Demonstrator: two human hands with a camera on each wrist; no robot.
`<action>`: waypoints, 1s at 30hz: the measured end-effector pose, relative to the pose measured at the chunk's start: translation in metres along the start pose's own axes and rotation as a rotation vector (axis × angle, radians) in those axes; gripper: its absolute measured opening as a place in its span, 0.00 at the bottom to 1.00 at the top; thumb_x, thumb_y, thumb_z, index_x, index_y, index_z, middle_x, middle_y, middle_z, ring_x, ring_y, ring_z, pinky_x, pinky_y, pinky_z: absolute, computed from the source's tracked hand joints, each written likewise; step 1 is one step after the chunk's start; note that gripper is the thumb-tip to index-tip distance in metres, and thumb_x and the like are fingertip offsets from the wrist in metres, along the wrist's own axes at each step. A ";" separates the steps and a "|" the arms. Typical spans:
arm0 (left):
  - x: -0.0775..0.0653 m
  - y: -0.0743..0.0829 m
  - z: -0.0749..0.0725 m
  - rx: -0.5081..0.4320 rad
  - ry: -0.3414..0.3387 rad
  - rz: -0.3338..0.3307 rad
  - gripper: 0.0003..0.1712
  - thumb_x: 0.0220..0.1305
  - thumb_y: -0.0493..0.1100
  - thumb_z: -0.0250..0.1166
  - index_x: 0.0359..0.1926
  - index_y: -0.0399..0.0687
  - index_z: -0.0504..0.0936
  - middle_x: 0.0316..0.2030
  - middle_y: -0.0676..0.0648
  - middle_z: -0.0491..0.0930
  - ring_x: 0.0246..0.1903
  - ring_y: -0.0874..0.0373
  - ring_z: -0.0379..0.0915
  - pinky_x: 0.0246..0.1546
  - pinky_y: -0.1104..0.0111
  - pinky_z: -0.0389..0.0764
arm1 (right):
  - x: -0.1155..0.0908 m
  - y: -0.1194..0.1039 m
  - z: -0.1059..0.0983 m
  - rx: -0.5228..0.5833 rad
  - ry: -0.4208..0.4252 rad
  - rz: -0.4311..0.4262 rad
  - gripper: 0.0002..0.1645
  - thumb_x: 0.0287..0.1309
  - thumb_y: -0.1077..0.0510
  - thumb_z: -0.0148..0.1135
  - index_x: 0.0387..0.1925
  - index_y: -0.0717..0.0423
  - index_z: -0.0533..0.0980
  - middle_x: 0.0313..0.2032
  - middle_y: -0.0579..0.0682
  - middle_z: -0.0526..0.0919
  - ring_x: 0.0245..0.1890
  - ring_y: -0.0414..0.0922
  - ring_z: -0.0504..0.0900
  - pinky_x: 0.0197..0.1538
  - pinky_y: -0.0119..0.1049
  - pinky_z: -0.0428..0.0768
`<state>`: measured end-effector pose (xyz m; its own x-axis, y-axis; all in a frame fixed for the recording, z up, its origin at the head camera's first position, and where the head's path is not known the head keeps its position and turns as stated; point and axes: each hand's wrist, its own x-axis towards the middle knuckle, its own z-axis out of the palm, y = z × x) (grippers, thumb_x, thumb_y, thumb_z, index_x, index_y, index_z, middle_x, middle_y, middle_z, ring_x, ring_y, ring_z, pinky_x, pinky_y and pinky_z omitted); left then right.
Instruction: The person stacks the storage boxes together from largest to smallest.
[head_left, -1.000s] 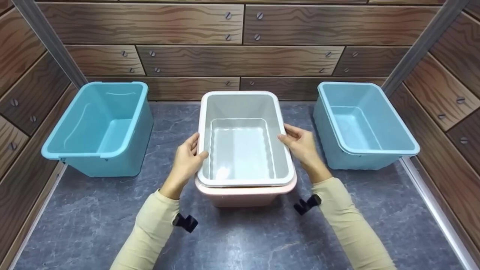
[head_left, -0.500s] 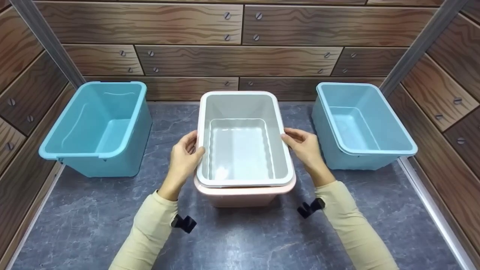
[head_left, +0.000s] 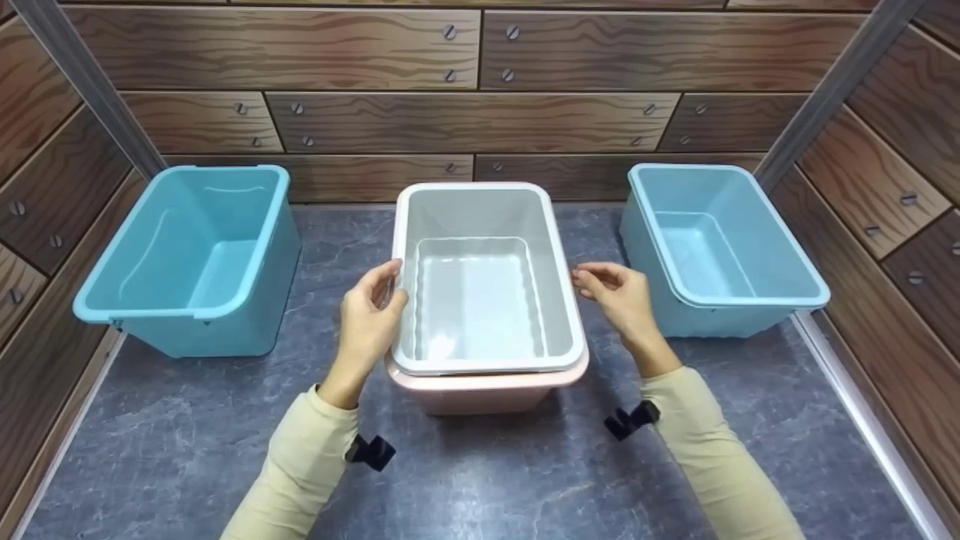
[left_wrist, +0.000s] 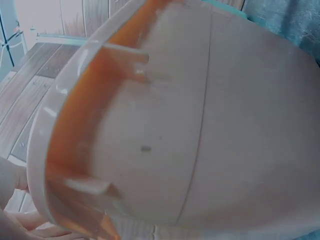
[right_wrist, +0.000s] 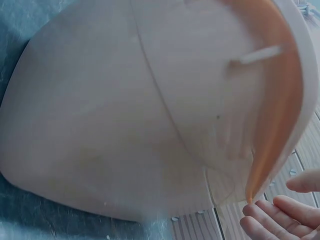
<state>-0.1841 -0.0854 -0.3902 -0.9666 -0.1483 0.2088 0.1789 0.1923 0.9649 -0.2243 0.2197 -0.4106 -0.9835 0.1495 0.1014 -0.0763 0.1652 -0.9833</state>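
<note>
In the head view a white-rimmed grey bin [head_left: 480,300] sits nested inside a pink bin [head_left: 486,397] in the middle of the floor. My left hand [head_left: 367,322] is at the left rim, its thumb and fingertips loosely spread at the edge. My right hand [head_left: 619,300] stands just off the right rim, fingers bent loosely and holding nothing. Both wrist views are filled by the pink bin's outer wall [left_wrist: 250,125], with ribs under its rim. The right wrist view shows relaxed fingers [right_wrist: 285,215] near that rim.
A teal bin [head_left: 187,330] stands at the left. Another blue bin [head_left: 727,321], apparently two nested, stands at the right. Wood-patterned walls [head_left: 480,124] surround the dark marbled floor [head_left: 480,480], with a metal strip [head_left: 855,405] along the right side.
My right hand has let go of the right rim and drawn away to the right. The left hand has loosened at its rim. The nested bins stay in place.
</note>
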 end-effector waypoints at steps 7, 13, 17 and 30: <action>-0.006 0.004 0.004 -0.012 -0.025 0.083 0.23 0.58 0.26 0.53 0.56 0.25 0.75 0.57 0.30 0.76 0.65 0.40 0.68 0.69 0.56 0.68 | 0.000 0.004 -0.010 0.011 0.039 0.004 0.15 0.61 0.70 0.57 0.46 0.81 0.75 0.28 0.39 0.86 0.28 0.29 0.85 0.37 0.23 0.85; -0.011 0.007 0.009 -0.032 -0.076 0.090 0.22 0.58 0.26 0.53 0.55 0.25 0.75 0.58 0.29 0.76 0.66 0.40 0.67 0.71 0.57 0.66 | -0.002 0.006 -0.021 -0.028 0.097 -0.036 0.15 0.61 0.70 0.57 0.45 0.81 0.75 0.29 0.42 0.87 0.27 0.27 0.83 0.36 0.20 0.83; -0.016 0.006 0.015 -0.032 -0.105 0.126 0.20 0.59 0.26 0.53 0.53 0.24 0.75 0.56 0.29 0.77 0.63 0.39 0.70 0.69 0.58 0.68 | -0.003 0.007 -0.026 -0.113 0.157 -0.085 0.13 0.60 0.70 0.57 0.43 0.79 0.77 0.34 0.56 0.88 0.26 0.24 0.82 0.35 0.17 0.81; -0.038 0.012 0.037 0.018 -0.192 0.263 0.16 0.60 0.27 0.55 0.49 0.29 0.80 0.48 0.34 0.84 0.53 0.43 0.80 0.63 0.61 0.76 | 0.000 0.012 -0.044 -0.325 0.325 -0.135 0.12 0.58 0.67 0.60 0.41 0.72 0.81 0.41 0.72 0.84 0.24 0.14 0.73 0.34 0.09 0.73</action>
<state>-0.1524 -0.0415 -0.3925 -0.9051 0.0938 0.4148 0.4252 0.2167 0.8788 -0.2185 0.2645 -0.4156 -0.8620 0.3944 0.3184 -0.0940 0.4930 -0.8650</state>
